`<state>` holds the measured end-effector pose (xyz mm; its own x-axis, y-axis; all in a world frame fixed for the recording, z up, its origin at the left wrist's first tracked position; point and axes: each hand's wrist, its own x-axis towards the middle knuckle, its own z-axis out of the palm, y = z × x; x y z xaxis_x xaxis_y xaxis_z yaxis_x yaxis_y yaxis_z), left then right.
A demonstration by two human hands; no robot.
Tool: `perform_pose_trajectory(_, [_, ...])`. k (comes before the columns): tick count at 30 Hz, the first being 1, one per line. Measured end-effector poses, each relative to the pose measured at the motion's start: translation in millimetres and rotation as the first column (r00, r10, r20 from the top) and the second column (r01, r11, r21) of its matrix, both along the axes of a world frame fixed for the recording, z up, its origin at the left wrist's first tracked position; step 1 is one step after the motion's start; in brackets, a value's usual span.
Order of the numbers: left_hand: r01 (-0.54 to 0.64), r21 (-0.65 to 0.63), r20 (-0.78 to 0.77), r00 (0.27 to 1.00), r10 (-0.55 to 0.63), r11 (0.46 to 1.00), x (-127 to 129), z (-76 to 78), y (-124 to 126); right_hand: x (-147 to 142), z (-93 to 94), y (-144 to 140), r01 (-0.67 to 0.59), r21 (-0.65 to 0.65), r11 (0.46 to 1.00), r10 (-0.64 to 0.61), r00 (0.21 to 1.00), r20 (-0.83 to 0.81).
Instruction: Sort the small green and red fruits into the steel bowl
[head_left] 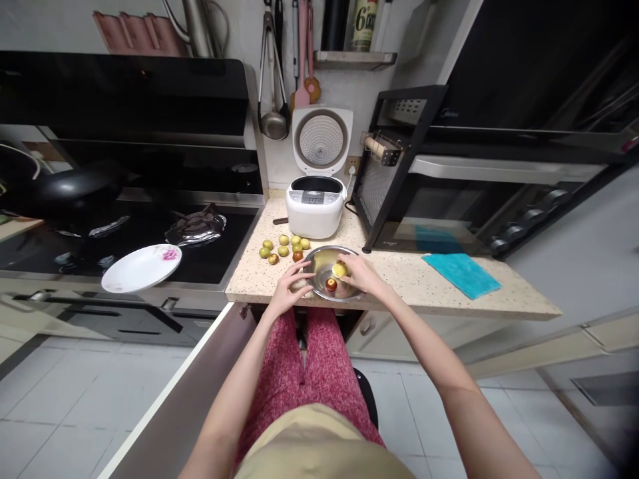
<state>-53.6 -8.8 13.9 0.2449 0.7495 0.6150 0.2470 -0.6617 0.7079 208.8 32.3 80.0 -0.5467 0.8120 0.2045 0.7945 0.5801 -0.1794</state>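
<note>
A shallow stainless steel bowl (319, 258) sits at the counter's front edge. My right hand (358, 271) reaches over its right side, fingers closed on a yellow-green jujube (340, 269). Just below that one, a red-brown jujube (331, 285) lies in the bowl. At the left rim is my left hand (291, 286), fingers spread and nothing in them; whether the fingertips touch the metal I cannot tell. Several green jujubes (283, 251) are scattered on the counter behind my left hand, with a redder jujube (297, 256) among them.
Behind the bowl stands a white rice cooker (314, 216), lid raised. A white plate (142, 268) overhangs the front of the stove (239, 229) on the left. To the right are a black oven (479, 206) and a blue cloth (462, 274). An open cabinet door (200, 379) juts out beside my legs.
</note>
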Motion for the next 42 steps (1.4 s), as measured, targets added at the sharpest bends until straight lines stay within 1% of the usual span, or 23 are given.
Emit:
perform_pose_trajectory(3, [0.004,0.002,0.009,1.000,-0.004,1.000,0,-0.4,0,-4,-1.7,1,0.007,-0.002,1.000,-0.007,1.000,0.001])
perform_pose_trajectory(5, [0.002,0.009,0.008,1.000,-0.002,1.000,0,-1.4,1,-5,-3.0,2,0.001,-0.003,1.000,-0.001,1.000,-0.027])
perform_pose_trajectory(8, [0.000,0.019,0.004,1.000,0.000,1.000,0,-2.7,1,-2,-4.0,2,-0.042,0.010,0.999,0.043,0.992,-0.118])
perform_pose_trajectory(10, [0.001,0.024,0.002,1.000,-0.001,1.000,-1,-2.8,1,2,-5.0,-5,-0.062,0.044,0.997,0.070,0.976,-0.204])
perform_pose_trajectory(12, [0.000,0.025,-0.004,1.000,0.000,1.000,-1,-2.2,1,6,-7.8,-17,-0.051,0.086,0.995,0.075,0.951,-0.301])
perform_pose_trajectory(15, [-0.009,0.028,-0.014,1.000,0.009,1.000,-1,-1.0,0,5,-17.6,-46,0.007,0.138,0.990,0.052,0.908,-0.415])
perform_pose_trajectory(18, [-0.015,0.016,-0.018,1.000,0.015,1.000,1,-0.5,-2,-2,-32.2,-74,0.032,0.186,0.982,0.056,0.890,-0.453])
perform_pose_trajectory(20, [-0.034,0.011,0.016,0.999,0.034,0.999,2,-0.8,-3,-8,-42.2,-89,0.059,0.240,0.969,0.063,0.882,-0.468])
perform_pose_trajectory(22, [-0.104,0.025,0.092,0.991,0.101,0.994,1,-1.4,-4,-13,-51.0,-98,0.094,0.290,0.952,0.061,0.873,-0.484])
perform_pose_trajectory(24, [-0.248,0.052,0.165,0.958,0.237,0.967,-5,-2.2,-3,-18,-58.1,-104,0.133,0.318,0.939,0.050,0.861,-0.507])
perform_pose_trajectory(25, [-0.331,0.064,0.178,0.932,0.316,0.941,-10,-2.7,-1,-20,-61.0,-105,0.148,0.326,0.934,0.046,0.854,-0.519])
perform_pose_trajectory(27, [-0.467,0.077,0.138,0.880,0.455,0.881,-23,-4.6,5,-23,-65.4,-106,0.161,0.337,0.928,0.048,0.842,-0.537])
perform_pose_trajectory(28, [-0.507,0.081,0.092,0.861,0.500,0.858,-30,-6.0,10,-24,-67.0,-106,0.162,0.344,0.925,0.055,0.838,-0.543])
perform_pose_trajectory(29, [-0.528,0.085,0.039,0.849,0.527,0.845,-36,-7.7,14,-26,-68.3,-106,0.164,0.352,0.921,0.062,0.833,-0.550])
perform_pose_trajectory(31, [-0.538,0.095,-0.057,0.837,0.544,0.838,-46,-12.1,24,-27,-70.2,-106,0.179,0.366,0.913,0.068,0.819,-0.570])
perform_pose_trajectory(33, [-0.536,0.110,-0.107,0.831,0.546,0.837,-51,-17.0,31,-28,-71.8,-105,0.200,0.376,0.905,0.069,0.802,-0.593])
perform_pose_trajectory(37, [-0.521,0.125,-0.131,0.835,0.534,0.844,-51,-23.8,40,-27,-74.9,-107,0.218,0.396,0.892,0.081,0.785,-0.614])
perform_pose_trajectory(42, [-0.539,0.133,-0.177,0.813,0.555,0.832,-51,-23.4,43,-25,-78.9,-107,0.226,0.405,0.886,0.080,0.786,-0.614])
